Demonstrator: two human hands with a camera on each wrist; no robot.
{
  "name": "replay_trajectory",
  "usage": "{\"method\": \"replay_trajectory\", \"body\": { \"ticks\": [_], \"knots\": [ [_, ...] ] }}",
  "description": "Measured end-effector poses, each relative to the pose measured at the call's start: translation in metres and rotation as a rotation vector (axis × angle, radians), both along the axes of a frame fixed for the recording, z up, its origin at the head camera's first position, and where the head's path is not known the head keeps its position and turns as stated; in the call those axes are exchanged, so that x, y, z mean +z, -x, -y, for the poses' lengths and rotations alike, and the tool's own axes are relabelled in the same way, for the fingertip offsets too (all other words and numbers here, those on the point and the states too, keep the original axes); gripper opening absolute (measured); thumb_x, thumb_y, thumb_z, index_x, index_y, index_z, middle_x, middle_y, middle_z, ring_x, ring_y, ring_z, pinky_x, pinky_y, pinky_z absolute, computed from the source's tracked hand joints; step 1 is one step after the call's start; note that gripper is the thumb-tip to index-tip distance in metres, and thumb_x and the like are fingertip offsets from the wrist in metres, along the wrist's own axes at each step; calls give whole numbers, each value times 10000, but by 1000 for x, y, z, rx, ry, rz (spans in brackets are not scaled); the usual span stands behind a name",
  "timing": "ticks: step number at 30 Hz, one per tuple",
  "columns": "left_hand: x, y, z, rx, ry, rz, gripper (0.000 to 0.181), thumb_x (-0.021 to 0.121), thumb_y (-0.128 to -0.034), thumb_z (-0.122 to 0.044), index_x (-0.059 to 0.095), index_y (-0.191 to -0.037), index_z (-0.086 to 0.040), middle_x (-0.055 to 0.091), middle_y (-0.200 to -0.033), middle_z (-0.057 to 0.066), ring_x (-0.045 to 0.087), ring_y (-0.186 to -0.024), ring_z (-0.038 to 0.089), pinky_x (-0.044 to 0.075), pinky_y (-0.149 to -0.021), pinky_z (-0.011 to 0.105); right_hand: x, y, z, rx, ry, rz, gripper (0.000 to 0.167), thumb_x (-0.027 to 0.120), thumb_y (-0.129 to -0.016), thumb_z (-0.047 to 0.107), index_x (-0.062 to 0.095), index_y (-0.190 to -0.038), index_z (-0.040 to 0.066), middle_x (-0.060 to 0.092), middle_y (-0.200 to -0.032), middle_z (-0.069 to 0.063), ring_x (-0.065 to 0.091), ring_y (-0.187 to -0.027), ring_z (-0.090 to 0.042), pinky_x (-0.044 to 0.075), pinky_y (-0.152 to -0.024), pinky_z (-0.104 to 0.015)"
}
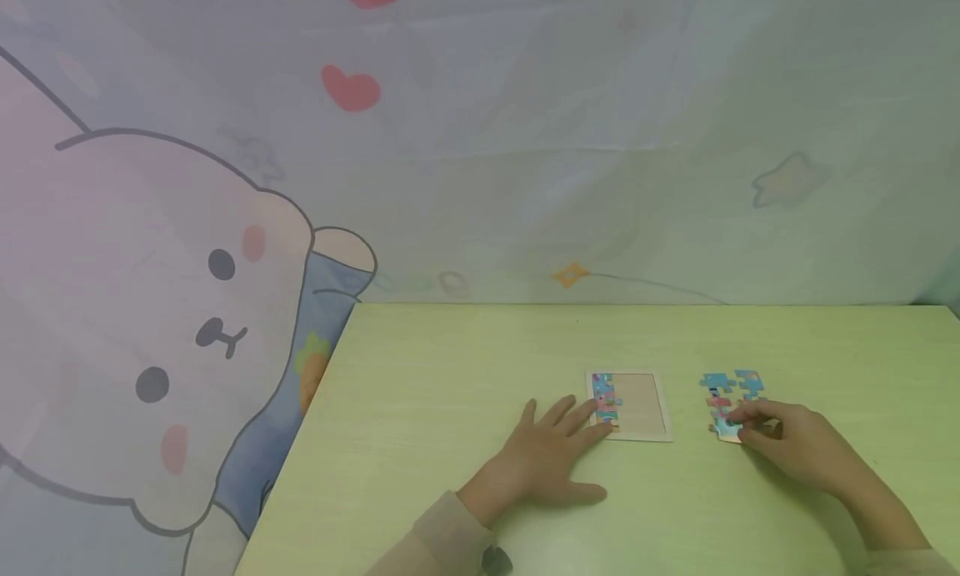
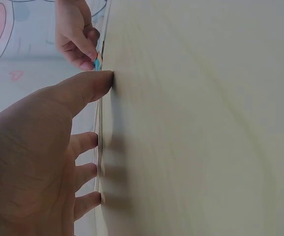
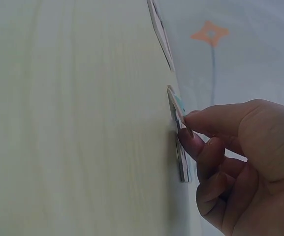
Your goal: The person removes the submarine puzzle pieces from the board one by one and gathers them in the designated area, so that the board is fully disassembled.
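A puzzle frame (image 1: 667, 418) with a pale border lies on the table, a column of joined puzzle pieces (image 1: 603, 384) along its left side. Spread fingers of my left hand (image 1: 546, 458) rest on the frame's left edge and those pieces. To the right of the frame, loose puzzle pieces (image 1: 750, 381) lie in a cluster. My right hand (image 1: 806, 444) pinches a light-blue puzzle piece (image 1: 727, 428) between thumb and forefinger at the cluster's near side. In the right wrist view that piece (image 3: 176, 104) is tilted, one end raised off the pieces beneath.
The pale yellow-green table (image 1: 420, 393) reaches back to a printed cloth backdrop (image 1: 562, 142) with hearts and stars. A large cartoon bear (image 1: 150, 326) is printed at the left, past the table's left edge.
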State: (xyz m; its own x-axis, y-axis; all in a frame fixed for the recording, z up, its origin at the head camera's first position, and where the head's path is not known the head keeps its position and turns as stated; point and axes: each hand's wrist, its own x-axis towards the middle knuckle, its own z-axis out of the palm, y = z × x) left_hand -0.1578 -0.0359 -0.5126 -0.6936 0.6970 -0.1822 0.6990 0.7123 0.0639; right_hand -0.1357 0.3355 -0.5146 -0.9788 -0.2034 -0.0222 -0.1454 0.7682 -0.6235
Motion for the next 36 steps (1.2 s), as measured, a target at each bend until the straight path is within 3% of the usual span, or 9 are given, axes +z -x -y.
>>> {"method": "replay_trajectory", "body": {
  "ticks": [5,12,22,28,32,36],
  "knots": [
    [0,0,0,-1,6,0,827,470,-954,-756,193,-1658,-421,48,-1741,-108,111,-1588,224,220,-1181,668,1,-2,0,6,4,-5,163,705,-1004,202,747,-1159,176,698,-1011,39,680,-876,-163,537,-731,-319],
    [0,-1,0,-5,1,-10,828,469,-951,-760,192,-1657,-426,55,-1740,-109,120,-1587,223,230,-1178,665,-1,-3,-1,9,-1,-9,169,729,-989,205,750,-1156,189,715,-1060,25,681,-852,-112,539,-720,-301],
    [3,-3,1,-9,-3,-13,819,479,-957,-747,209,-1656,-417,69,-1740,-102,133,-1585,227,237,-1175,668,5,-3,2,-14,-1,-46,235,725,-996,260,724,-1199,143,699,-1049,10,539,-730,-83,453,-607,-277],
    [1,-4,2,-9,3,-17,828,483,-948,-757,204,-1654,-427,63,-1741,-102,126,-1586,227,234,-1175,669,9,5,13,14,41,-65,243,712,-1007,300,730,-1209,165,725,-1041,29,539,-698,-73,453,-596,-270],
    [1,-4,2,-11,0,-20,826,472,-946,-765,196,-1653,-437,60,-1743,-89,120,-1587,225,228,-1177,668,10,12,24,65,83,-88,224,698,-1018,228,715,-1201,99,709,-1052,-23,532,-628,-77,483,-557,-263],
    [1,-3,3,-14,-24,-13,822,470,-950,-761,207,-1653,-427,54,-1747,-53,136,-1584,235,238,-1169,677,11,23,38,90,128,-84,232,684,-1026,208,707,-1204,61,734,-1057,-59,606,-681,-74,531,-562,-265]
  ]
}}
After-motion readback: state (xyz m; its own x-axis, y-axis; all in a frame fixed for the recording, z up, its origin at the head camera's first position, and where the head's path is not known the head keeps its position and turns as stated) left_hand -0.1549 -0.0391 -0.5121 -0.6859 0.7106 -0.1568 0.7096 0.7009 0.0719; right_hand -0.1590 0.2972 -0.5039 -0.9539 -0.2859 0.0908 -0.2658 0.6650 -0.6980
